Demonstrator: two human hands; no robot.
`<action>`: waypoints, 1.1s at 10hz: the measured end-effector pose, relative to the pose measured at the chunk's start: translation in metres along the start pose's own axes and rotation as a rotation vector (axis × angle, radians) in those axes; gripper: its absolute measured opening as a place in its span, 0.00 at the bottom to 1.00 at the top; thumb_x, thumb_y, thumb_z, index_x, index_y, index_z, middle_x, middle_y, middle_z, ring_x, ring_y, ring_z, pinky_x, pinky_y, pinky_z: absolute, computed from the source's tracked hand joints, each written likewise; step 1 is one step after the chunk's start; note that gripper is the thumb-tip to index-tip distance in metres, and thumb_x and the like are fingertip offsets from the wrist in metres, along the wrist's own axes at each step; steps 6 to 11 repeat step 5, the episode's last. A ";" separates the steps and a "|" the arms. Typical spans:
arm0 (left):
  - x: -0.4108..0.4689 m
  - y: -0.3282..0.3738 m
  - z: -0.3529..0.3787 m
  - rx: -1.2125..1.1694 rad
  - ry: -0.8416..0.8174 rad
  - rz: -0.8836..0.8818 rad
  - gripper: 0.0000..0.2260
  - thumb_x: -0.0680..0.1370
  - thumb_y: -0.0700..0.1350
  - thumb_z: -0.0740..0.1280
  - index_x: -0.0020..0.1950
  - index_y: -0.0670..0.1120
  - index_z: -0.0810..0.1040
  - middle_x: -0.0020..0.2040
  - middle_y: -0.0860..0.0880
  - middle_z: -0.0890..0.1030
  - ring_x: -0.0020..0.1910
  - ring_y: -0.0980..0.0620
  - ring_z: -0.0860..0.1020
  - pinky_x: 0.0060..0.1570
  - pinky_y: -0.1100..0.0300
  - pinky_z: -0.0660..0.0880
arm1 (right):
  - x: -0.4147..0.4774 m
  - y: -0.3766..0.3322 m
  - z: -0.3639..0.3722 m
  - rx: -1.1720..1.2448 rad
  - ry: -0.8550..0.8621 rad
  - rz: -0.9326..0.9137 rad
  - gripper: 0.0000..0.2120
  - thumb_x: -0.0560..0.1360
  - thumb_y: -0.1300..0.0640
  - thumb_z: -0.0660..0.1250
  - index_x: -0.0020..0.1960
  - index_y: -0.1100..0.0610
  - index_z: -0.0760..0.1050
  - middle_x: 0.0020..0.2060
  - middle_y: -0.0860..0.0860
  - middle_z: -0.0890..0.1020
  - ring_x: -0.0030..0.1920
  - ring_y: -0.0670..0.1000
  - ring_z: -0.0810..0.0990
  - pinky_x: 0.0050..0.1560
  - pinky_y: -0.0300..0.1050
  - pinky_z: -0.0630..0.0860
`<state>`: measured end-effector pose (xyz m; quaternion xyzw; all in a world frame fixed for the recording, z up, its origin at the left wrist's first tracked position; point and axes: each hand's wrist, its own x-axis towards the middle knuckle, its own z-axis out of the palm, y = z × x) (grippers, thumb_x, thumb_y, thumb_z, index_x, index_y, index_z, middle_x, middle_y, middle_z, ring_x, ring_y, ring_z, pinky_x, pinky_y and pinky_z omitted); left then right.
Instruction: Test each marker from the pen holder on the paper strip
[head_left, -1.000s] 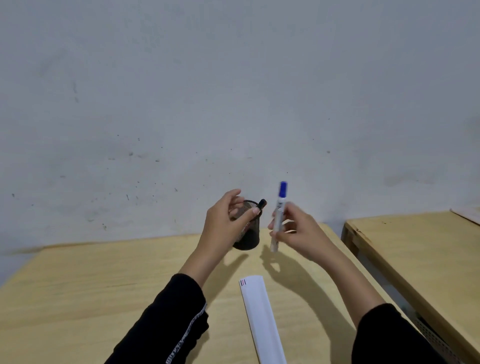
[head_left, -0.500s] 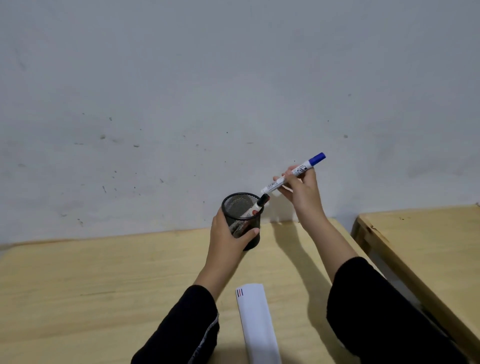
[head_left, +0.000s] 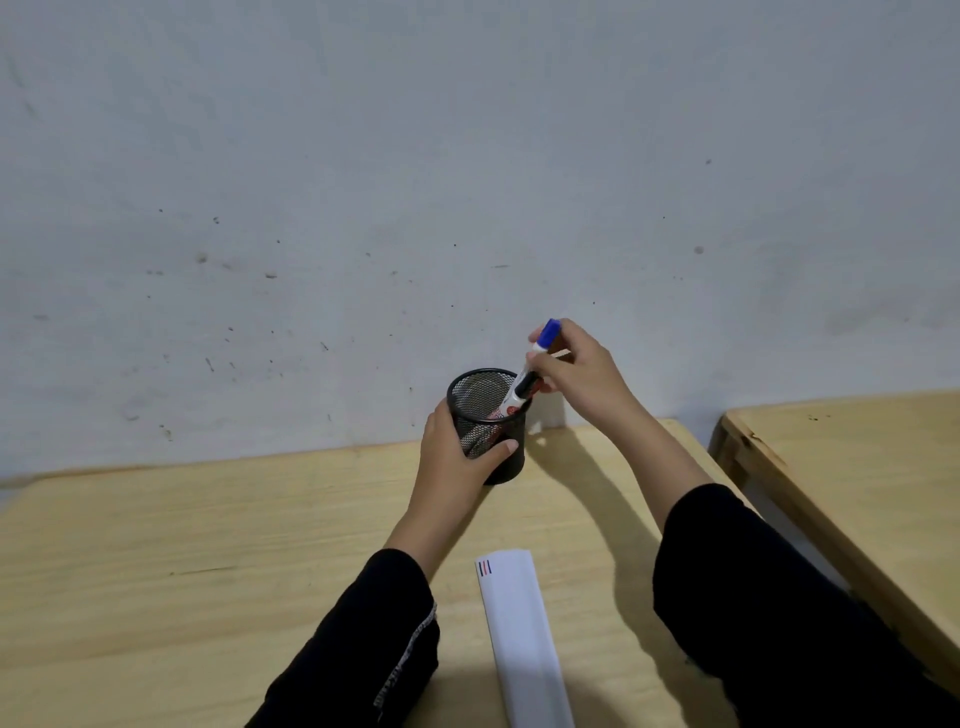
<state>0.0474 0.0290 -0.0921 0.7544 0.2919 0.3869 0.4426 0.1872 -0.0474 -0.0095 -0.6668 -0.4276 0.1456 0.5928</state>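
Note:
A black mesh pen holder (head_left: 470, 397) stands on the wooden table (head_left: 208, 545) near the wall. My left hand (head_left: 457, 462) is wrapped around its side. My right hand (head_left: 576, 374) pinches a white marker with a blue cap (head_left: 545, 338), tilted, its lower end over the holder's rim. Inside the holder lean a black-capped marker (head_left: 522, 387) and a marker with red print (head_left: 501, 413). A white paper strip (head_left: 524, 634) lies on the table in front of me, with three short strokes, black, red and blue (head_left: 484, 567), at its far end.
A second wooden table (head_left: 852, 478) stands to the right, with a narrow gap between the two. A pale scuffed wall (head_left: 467, 182) rises just behind the pen holder.
My right hand has swung the blue-capped marker from nearly level to steeply tilted and lowered its end toward the holder's mouth. My left hand keeps its grip on the holder.

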 end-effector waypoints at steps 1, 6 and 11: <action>0.002 -0.001 -0.002 0.008 -0.022 -0.003 0.28 0.65 0.51 0.76 0.62 0.50 0.70 0.59 0.51 0.75 0.60 0.53 0.74 0.61 0.54 0.73 | -0.002 -0.001 0.000 -0.061 0.035 -0.010 0.07 0.71 0.62 0.67 0.48 0.55 0.73 0.39 0.55 0.79 0.34 0.51 0.76 0.40 0.41 0.75; 0.009 0.011 -0.020 0.108 -0.181 -0.070 0.26 0.67 0.48 0.76 0.61 0.46 0.71 0.59 0.51 0.75 0.59 0.52 0.74 0.55 0.60 0.72 | -0.015 -0.017 -0.011 -0.104 -0.140 0.134 0.07 0.76 0.59 0.62 0.52 0.57 0.76 0.46 0.56 0.79 0.44 0.52 0.80 0.50 0.46 0.78; 0.009 0.011 -0.020 0.108 -0.181 -0.070 0.26 0.67 0.48 0.76 0.61 0.46 0.71 0.59 0.51 0.75 0.59 0.52 0.74 0.55 0.60 0.72 | -0.015 -0.017 -0.011 -0.104 -0.140 0.134 0.07 0.76 0.59 0.62 0.52 0.57 0.76 0.46 0.56 0.79 0.44 0.52 0.80 0.50 0.46 0.78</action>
